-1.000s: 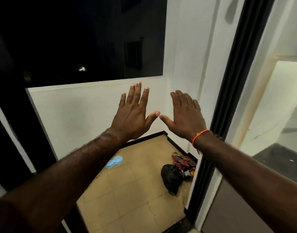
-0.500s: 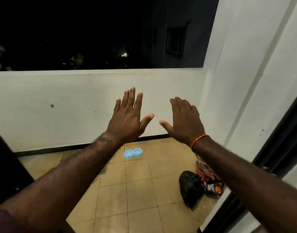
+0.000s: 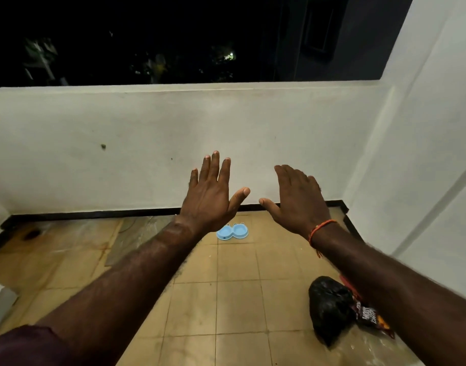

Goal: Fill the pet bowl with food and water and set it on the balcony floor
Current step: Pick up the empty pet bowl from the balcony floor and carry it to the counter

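Note:
A light blue double pet bowl [image 3: 233, 231] lies on the tan tiled balcony floor [image 3: 237, 305] near the far wall; what its two cups hold cannot be told from here. My left hand [image 3: 211, 196] is stretched out in front of me with straight, spread fingers and holds nothing. Beside it my right hand [image 3: 298, 199], an orange thread round its wrist, is likewise flat and empty. Both hands hover high above the floor, far from the bowl, whose left edge my left wrist partly covers.
A low white parapet wall [image 3: 147, 143] closes the balcony ahead, with dark night beyond. A black plastic bag [image 3: 329, 307] and a dark snack packet [image 3: 371, 317] lie at the right by the white side wall [image 3: 424, 154]. A dark stain marks the floor's far left corner.
The view has swung left and onto the balcony, showing more floor and parapet. Both hands stay raised, flat and empty; the bowl has not moved.

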